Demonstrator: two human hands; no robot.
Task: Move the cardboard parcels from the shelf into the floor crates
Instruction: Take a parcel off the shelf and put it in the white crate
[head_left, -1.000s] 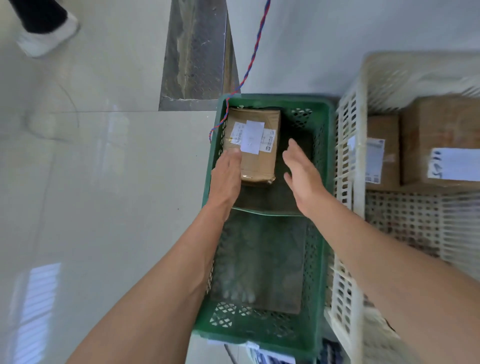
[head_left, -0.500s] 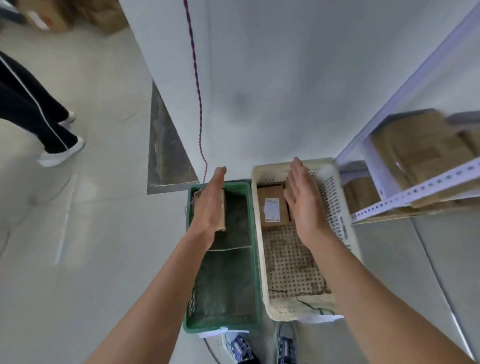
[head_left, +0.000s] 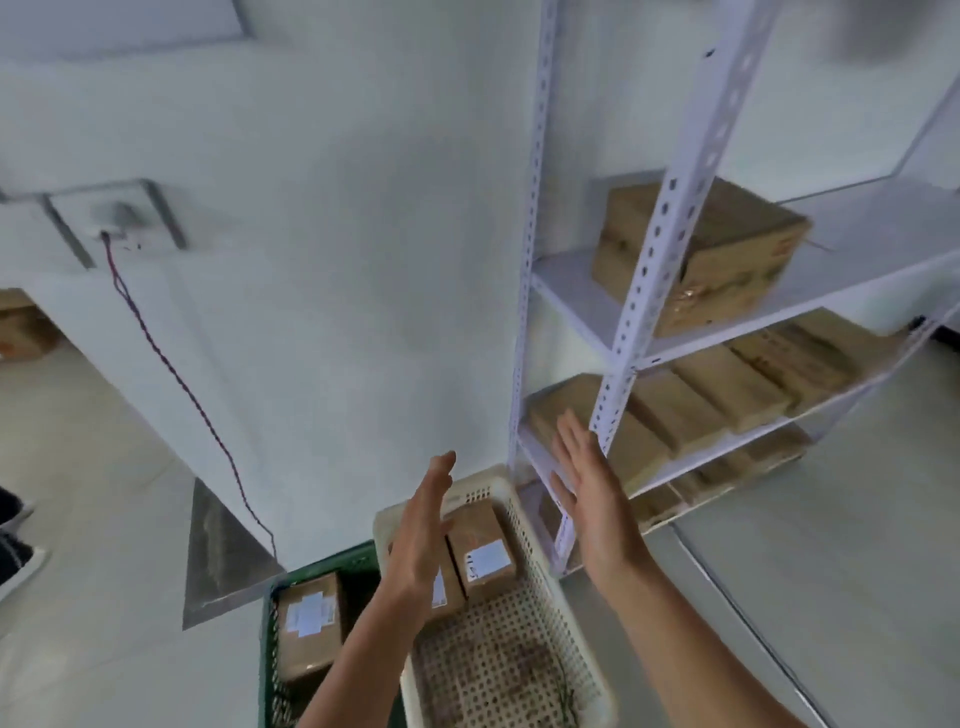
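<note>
Hovering left hand (head_left: 418, 540), right hand (head_left: 597, 499), both flat, empty, shelf upright (head_left: 660, 249) fronting parcels (head_left: 691, 410)

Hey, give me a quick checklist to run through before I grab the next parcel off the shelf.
1. Hands free: left hand and right hand are open and hold nothing: ok.
2. Stock on the shelf: several boxes, nearest parcel on a lower level: ok.
3. Path to it: a shelf post crosses in front: not ok, probably reach round.
4. Room in white crate: parcels at the far end, near floor bare: ok.
5. Room in green crate: one labelled parcel shows, the rest is hidden by the left forearm: cannot tell.
</note>
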